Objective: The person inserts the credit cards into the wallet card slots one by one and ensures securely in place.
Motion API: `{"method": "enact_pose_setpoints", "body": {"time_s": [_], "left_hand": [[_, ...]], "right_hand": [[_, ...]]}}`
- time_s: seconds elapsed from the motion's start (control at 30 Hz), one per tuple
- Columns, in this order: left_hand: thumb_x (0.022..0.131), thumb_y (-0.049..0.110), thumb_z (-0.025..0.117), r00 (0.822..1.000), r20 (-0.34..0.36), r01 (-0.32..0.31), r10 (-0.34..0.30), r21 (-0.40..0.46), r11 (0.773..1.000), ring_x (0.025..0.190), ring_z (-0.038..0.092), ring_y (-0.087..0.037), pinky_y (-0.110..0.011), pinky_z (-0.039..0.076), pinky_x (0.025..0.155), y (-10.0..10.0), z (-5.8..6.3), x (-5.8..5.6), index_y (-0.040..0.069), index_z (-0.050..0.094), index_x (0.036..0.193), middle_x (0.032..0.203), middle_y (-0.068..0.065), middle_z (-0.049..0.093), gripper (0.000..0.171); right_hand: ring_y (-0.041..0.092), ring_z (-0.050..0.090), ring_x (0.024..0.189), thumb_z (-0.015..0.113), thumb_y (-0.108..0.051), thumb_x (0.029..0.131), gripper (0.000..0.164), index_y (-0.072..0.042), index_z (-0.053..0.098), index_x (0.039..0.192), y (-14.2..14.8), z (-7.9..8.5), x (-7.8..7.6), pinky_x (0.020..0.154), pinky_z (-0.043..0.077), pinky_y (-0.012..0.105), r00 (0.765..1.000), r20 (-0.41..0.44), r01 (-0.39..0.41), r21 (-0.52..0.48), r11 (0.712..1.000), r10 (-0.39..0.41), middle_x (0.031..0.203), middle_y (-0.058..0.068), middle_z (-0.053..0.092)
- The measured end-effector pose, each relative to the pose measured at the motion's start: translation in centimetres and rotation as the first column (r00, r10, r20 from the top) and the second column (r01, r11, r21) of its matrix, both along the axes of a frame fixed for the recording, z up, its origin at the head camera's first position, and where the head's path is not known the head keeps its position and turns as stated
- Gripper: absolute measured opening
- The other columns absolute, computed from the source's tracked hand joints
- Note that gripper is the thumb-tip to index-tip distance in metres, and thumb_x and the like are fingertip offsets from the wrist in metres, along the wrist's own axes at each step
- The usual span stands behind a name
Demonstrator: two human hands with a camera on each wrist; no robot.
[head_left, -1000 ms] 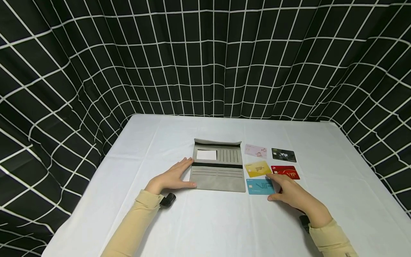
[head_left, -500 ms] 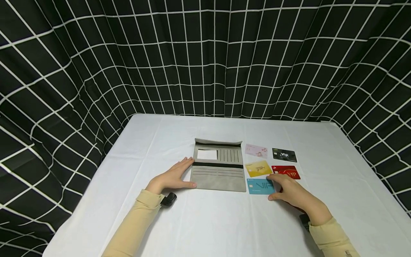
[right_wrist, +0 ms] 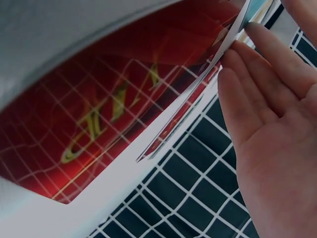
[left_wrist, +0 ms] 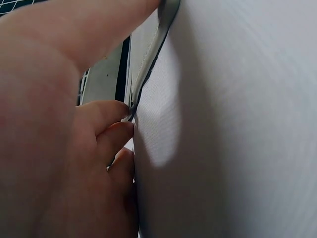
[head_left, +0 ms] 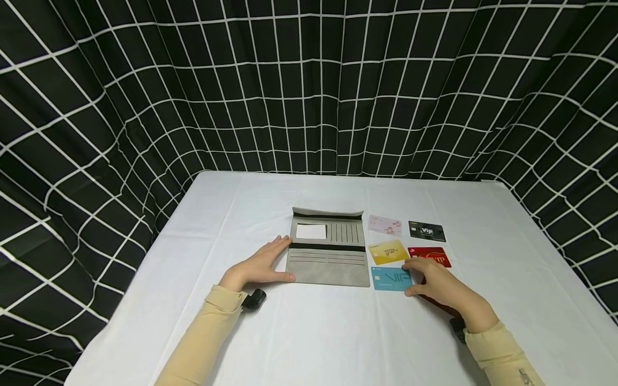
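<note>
- The wallet [head_left: 328, 274] lies unfolded on the table [head_left: 318, 338], inside up, presumably for access.
- My left hand [head_left: 259, 267], at its nine o'clock, fingers straight, probably steadies it.
- At four o'clock, my right hand [head_left: 439, 284] touches the blue card [head_left: 388, 279], fingers apparently loose.

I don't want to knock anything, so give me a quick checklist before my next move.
1. Wallet lies open: ok.
2. Left hand at the wallet's edge: ok.
3. Blue card firmly gripped by the right hand: cannot tell.
4. Yellow card, pink card and black card flat on the table: ok.
5. Space under the right hand clear: not ok, a red card with gold lettering shows there.
</note>
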State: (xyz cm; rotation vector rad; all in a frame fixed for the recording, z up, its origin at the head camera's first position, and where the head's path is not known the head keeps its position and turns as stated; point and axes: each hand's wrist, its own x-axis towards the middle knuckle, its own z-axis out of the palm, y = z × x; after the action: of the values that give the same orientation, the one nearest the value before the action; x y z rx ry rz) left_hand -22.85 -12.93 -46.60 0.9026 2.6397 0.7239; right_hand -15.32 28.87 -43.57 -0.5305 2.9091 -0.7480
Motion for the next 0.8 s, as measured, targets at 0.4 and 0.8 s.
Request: {"method": "enact_pose_setpoints", "body": {"time_s": [0.4, 0.8], "left_hand": [[0.078, 0.058, 0.064, 1.0, 0.005, -0.003, 0.003, 0.012, 1.0, 0.139, 0.005, -0.023, -0.04, 0.006, 0.111, -0.08, -0.24, -0.08, 0.007, 0.017, 0.149, 0.153, -0.009, 0.014, 0.099], [0.077, 0.057, 0.065, 1.0, 0.019, -0.012, 0.011, 0.045, 0.999, 0.139, 0.005, -0.024, -0.04, 0.005, 0.111, -0.21, -0.25, 0.01, 0.007, 0.018, 0.148, 0.153, -0.009, 0.014, 0.099]], "right_hand": [[0.035, 0.049, 0.102, 0.085, -0.024, 0.063, 0.05, 0.0, 0.062, 0.101, -0.03, 0.04, -0.26, 0.089, 0.041, 0.055, 1.0, 0.01, 0.015, 0.007, 1.0, -0.015, 0.11, 0.019, 0.057], [0.032, 0.048, 0.099, 0.085, -0.025, 0.063, 0.052, 0.0, 0.058, 0.1, -0.27, 0.19, -0.33, 0.089, 0.041, 0.052, 0.998, 0.04, 0.041, 0.008, 0.999, -0.042, 0.107, 0.016, 0.055]]}}
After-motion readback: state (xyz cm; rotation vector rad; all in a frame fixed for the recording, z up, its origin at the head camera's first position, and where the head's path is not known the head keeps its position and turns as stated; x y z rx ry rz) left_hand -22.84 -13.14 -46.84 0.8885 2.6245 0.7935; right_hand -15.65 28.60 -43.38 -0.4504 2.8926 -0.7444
